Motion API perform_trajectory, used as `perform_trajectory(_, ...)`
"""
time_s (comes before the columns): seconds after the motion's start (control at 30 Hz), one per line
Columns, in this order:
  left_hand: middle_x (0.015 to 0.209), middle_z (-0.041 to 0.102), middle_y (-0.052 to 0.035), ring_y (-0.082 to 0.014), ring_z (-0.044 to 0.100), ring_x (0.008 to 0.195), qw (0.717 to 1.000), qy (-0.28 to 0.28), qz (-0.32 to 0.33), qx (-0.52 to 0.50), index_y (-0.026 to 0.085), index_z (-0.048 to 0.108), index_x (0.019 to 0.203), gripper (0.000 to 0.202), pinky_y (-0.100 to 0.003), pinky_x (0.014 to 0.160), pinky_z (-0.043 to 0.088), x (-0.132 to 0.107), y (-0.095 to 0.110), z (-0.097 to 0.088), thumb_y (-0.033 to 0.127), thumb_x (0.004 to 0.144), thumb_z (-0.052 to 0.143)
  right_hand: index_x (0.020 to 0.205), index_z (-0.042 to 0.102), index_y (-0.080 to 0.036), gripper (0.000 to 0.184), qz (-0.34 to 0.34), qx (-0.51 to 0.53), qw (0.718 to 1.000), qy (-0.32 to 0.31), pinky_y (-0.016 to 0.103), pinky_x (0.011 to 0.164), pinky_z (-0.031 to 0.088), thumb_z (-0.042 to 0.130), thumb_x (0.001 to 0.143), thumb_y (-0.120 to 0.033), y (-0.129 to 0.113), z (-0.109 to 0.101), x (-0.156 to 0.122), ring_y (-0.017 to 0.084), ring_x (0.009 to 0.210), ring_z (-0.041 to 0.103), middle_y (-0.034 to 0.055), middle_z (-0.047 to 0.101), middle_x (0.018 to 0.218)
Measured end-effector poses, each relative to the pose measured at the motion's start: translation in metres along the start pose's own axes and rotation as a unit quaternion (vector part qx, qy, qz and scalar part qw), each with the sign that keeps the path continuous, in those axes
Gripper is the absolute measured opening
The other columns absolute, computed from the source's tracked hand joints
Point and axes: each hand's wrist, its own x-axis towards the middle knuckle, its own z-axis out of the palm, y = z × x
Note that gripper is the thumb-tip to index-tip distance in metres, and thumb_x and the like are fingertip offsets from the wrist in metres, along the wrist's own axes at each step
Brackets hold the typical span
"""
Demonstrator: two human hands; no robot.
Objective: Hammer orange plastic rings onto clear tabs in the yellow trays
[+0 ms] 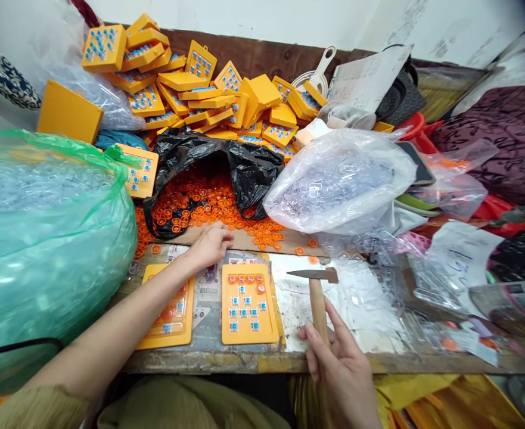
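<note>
My right hand (334,363) is wrapped around the wooden handle of a small hammer (316,298), its dark metal head up over the table. My left hand (213,243) reaches to the near edge of a heap of small orange plastic caps (208,199); its fingers are curled together and hide whatever is in them. Between my hands lies a yellow panel (249,333) with blue switches, several orange caps along its top row and right side. A second yellow panel (179,336), partly under my left forearm, carries orange and clear pieces.
The caps spill from a black plastic bag (262,158). A green bag (52,262) stands left, a clear bag of transparent pieces (342,179) right. Yellow panels (262,95) are piled at the back. Clear plastic bits and papers (459,256) clutter the right side.
</note>
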Motion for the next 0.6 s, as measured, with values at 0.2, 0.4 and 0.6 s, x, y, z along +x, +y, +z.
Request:
perform_trajectory(0.2, 0.098, 0.068, -0.0076, -0.0196, 0.063, 0.091, 0.997, 0.030, 0.043, -0.049, 0.014, 0.063, 0.102, 0.020, -0.034, 0.085, 0.052, -0.041, 0.027, -0.002, 0.009, 0.083, 0.057, 0.142, 0.044, -0.022, 0.079, -0.006, -0.091, 0.996, 0.008, 0.018, 0.038, 0.041, 0.074, 0.074, -0.047, 0.004, -0.009, -0.009, 0.007, 0.039, 0.043, -0.0025, 0.067, 0.063)
perform_trajectory(0.4, 0.094, 0.068, -0.0099, -0.0228, 0.064, 0.086, 0.987, 0.085, 0.087, -0.106, 0.012, 0.055, 0.116, 0.032, -0.038, 0.078, 0.055, -0.098, 0.058, 0.025, 0.014, 0.085, 0.056, 0.129, 0.060, -0.026, 0.044, -0.171, -0.222, 0.955, -0.100, 0.025, 0.089, 0.053, 0.064, 0.085, -0.033, 0.019, -0.022, -0.017, 0.021, 0.104, 0.067, 0.0027, 0.061, 0.131)
perform_trajectory(0.6, 0.088, 0.071, -0.0077, -0.0234, 0.068, 0.079, 0.984, 0.119, 0.032, -0.127, 0.014, 0.055, 0.119, 0.037, -0.038, 0.073, 0.058, -0.101, 0.057, 0.044, 0.014, 0.082, 0.059, 0.138, 0.048, -0.032, 0.054, -0.327, -0.310, 0.872, -0.190, 0.025, 0.097, 0.046, 0.055, 0.088, -0.013, 0.010, -0.014, -0.019, 0.018, 0.117, 0.059, -0.0014, 0.058, 0.134)
